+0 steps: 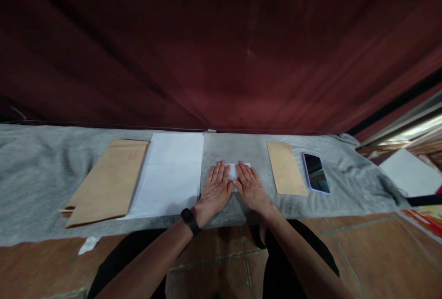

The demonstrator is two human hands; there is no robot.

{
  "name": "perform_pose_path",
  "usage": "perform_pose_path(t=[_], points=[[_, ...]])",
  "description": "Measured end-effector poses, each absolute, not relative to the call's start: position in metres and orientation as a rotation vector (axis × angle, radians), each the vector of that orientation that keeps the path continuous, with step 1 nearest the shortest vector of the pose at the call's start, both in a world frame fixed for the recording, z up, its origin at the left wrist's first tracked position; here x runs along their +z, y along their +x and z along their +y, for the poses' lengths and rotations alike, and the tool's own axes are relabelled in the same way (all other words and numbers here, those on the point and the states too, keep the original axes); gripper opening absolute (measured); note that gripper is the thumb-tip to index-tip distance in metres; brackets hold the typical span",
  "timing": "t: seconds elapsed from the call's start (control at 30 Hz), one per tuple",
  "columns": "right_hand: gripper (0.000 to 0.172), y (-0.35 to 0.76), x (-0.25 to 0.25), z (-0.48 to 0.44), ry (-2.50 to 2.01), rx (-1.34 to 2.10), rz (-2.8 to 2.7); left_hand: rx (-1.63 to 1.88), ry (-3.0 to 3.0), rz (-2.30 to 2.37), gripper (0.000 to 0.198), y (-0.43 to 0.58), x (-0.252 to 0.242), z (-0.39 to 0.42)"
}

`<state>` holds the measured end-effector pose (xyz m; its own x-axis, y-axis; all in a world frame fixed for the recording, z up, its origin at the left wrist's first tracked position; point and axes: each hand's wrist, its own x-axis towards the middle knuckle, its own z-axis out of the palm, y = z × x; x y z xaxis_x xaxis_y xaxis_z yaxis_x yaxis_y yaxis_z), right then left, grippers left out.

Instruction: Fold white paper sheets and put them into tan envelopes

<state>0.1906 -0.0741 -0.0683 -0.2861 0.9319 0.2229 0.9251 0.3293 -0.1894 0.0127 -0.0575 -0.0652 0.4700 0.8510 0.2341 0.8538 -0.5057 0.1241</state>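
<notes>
1. Head view: left hand [216, 189] and right hand [253, 189] lie flat, fingers straight, thumbs close together, on a small white paper [234, 172], apparently pressing it flat.
2. At its nine o'clock, white sheets [174, 165], then brown envelopes [107, 179], probably within left reach.
3. At three o'clock, another envelope [286, 168] and a phone [316, 173], seemingly set aside.

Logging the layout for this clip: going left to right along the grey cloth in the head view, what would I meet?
Large brown envelopes → white sheets → left hand → right hand → smaller brown envelope → phone.
</notes>
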Motion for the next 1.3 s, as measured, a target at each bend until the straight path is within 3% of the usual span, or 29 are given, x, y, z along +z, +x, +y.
perform_pose_path(t=[0.4, 0.7, 0.97, 1.13, 1.3], points=[[0.06, 0.217, -0.074, -0.069, -1.699, -0.003, -2.232, -0.297, -2.813, -1.513, 0.071, -0.008, -0.051, -0.057], [0.054, 0.224, -0.063, -0.063, -1.687, 0.16, -2.223, -0.136, -3.019, -1.363, 0.047, -0.006, -0.024, -0.06], [0.05, 0.225, -0.053, -0.059, -1.627, 0.334, -2.126, -0.172, -3.033, -1.323, 0.047, -0.007, -0.023, -0.059], [0.058, 0.228, -0.039, -0.054, -1.627, 0.673, -1.76, -0.424, -3.049, -1.552, 0.025, -0.01, -0.009, -0.046], [0.074, 0.239, -0.017, -0.049, -1.415, 1.014, -1.177, -1.241, -2.857, -2.062, 0.019, -0.015, 0.002, -0.03]])
